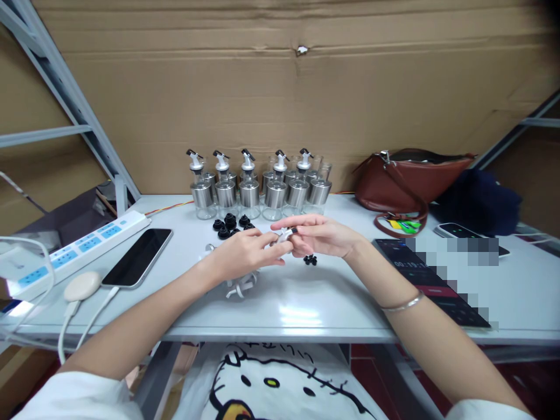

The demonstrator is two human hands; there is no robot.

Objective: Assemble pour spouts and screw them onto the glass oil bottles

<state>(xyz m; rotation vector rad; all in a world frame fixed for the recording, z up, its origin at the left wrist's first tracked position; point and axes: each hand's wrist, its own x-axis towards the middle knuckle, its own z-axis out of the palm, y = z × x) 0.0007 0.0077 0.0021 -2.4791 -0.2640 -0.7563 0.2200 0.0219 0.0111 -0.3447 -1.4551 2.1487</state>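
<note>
On the left, a power strip [83, 248] and a phone [137, 258] lie on the table [184, 318]. White plastic pieces [242, 284] sit partly hidden under the left hand [249, 254]; farther back are black stoppers [230, 220] and glass-and-metal bottles [226, 193], some topped with spouts.

Near the middle, raised in front of the bottles, a loose spout [284, 234] is held between the hands. It looks light, stiff and rather smooth, so it could slip; its pale body seems the sturdier place to grip, its dark end likely the more delicate.

The left forearm slants in from the near left, palm down, fingertips pinching the spout's left side. The right hand [326, 234] comes from the near right, thumb and fingers pinching the dark end, index finger stretched leftward along the far side. Right of it lies a tablet [406, 274].
</note>
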